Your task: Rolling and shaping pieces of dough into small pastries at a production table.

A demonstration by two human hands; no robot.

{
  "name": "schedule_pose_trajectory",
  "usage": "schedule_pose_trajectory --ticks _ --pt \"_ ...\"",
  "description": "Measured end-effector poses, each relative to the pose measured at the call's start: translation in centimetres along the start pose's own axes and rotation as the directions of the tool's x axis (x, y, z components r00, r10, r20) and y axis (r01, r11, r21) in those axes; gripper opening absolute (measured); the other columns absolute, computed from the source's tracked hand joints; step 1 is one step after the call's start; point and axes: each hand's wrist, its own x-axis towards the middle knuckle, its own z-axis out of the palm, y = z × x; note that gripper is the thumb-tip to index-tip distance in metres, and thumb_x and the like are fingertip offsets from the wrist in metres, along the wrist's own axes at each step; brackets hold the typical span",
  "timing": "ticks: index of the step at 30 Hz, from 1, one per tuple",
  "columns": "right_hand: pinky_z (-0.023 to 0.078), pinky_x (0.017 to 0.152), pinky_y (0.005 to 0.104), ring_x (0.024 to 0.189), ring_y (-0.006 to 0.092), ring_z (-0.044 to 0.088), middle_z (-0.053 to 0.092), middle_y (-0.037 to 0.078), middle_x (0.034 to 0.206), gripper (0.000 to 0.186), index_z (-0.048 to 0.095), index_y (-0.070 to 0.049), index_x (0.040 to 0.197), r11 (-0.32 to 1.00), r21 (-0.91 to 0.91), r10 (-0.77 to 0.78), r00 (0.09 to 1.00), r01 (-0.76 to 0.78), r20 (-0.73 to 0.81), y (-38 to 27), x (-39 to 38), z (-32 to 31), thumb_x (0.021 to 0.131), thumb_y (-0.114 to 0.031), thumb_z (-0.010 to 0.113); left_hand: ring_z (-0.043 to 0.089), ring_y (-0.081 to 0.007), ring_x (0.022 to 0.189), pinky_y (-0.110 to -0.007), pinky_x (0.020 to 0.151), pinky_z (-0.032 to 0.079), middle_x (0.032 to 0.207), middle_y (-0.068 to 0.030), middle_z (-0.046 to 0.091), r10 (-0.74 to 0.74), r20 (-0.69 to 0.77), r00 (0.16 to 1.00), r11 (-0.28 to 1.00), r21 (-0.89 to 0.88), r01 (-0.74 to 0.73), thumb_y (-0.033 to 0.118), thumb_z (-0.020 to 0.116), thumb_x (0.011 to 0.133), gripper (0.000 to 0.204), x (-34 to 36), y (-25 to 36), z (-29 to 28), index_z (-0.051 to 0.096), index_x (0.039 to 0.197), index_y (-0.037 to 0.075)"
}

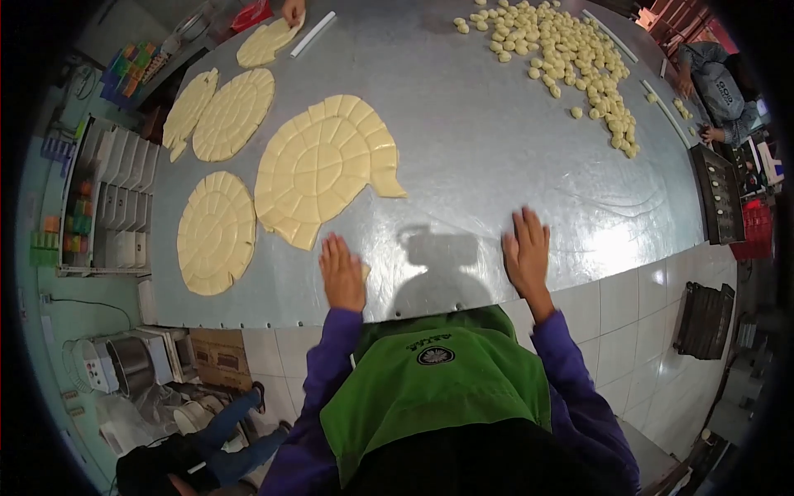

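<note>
My left hand (341, 273) lies flat near the front edge of the metal table (471, 124), fingers stretched out. A small bit of dough (365, 271) shows beside its thumb side. Just beyond it lies a large scored dough sheet (322, 161), cut in rings and segments, with ragged ends. My right hand (527, 252) rests farther right on the table, fingers extended and holding nothing. Left of the large sheet lies another scored dough round (217, 233). Two more, a round dough sheet (235, 114) and a narrower dough piece (190, 112), are behind it.
Many small dough balls (571, 58) are heaped at the far right. White rolling pins (313, 35) lie near the far left and right edges. Another person's hand (293, 10) touches a far dough sheet (269, 43). A co-worker (719, 91) sits beside a dark tray (716, 194) at right.
</note>
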Motion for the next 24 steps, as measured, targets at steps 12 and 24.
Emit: schedule_pose_trajectory --ticks 12,24 --pt "0.044 0.082 0.0360 0.091 0.0210 0.054 0.057 0.009 0.116 0.037 0.051 -0.006 0.123 -0.076 0.684 0.094 0.677 -0.726 0.730 -6.9 -1.9 -1.6 0.094 -0.028 0.044 0.052 -0.0300 0.109 -0.037 0.092 0.043 0.120 -0.0146 0.053 0.248 0.095 0.964 0.768 -0.626 -0.136 0.008 0.064 0.080 0.034 -0.5 7.7 -1.4 0.057 0.113 0.005" --pt "0.051 0.077 0.0373 0.095 0.0303 0.059 0.050 0.021 0.119 0.049 0.035 -0.001 0.129 -0.085 0.937 0.438 0.832 -0.340 0.342 -3.6 15.1 1.3 0.092 -0.031 0.046 0.047 -0.0297 0.116 -0.036 0.096 0.039 0.125 -0.0164 0.050 0.102 -0.165 0.981 0.814 -0.554 -0.177 0.006 0.059 0.083 0.029 -0.5 4.6 -3.5 0.058 0.112 0.003"
